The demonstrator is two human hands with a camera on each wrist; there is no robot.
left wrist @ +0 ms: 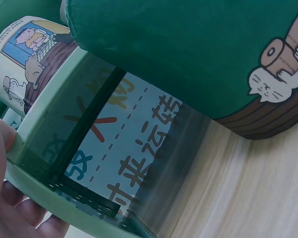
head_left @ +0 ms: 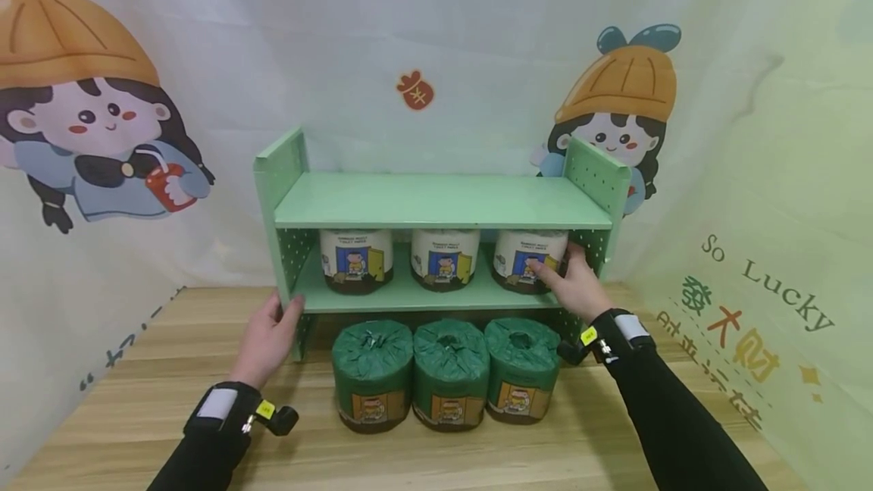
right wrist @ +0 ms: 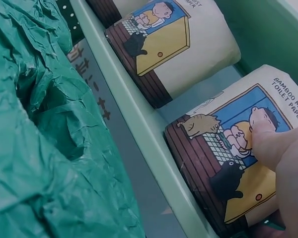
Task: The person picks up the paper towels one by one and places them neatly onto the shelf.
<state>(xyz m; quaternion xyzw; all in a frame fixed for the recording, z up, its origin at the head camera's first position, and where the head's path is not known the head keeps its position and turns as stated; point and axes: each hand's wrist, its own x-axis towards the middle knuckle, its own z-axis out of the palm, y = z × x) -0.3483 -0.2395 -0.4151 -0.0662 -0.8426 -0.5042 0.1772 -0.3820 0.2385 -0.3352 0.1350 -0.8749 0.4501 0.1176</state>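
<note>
In the head view, three white-wrapped toilet paper rolls stand in a row on the middle board of a green shelf (head_left: 436, 199). My right hand (head_left: 580, 283) grips the rightmost white roll (head_left: 521, 248), thumb flat on its printed front and fingers round its right side. The right wrist view shows the thumb (right wrist: 273, 148) on the printed picture, with the fingers mostly hidden. With thumb in front and fingers behind, my left hand (head_left: 269, 336) holds the shelf's left side panel (left wrist: 74, 210). The middle white roll (head_left: 443, 260) and left white roll (head_left: 356, 262) stand apart from each other.
Three green-wrapped rolls stand side by side on the wooden table (head_left: 273, 445) before the shelf: a left one (head_left: 371, 377), a middle one (head_left: 450, 377) and a right one (head_left: 521, 373). A printed cloth (head_left: 477, 21) hangs behind and along the sides.
</note>
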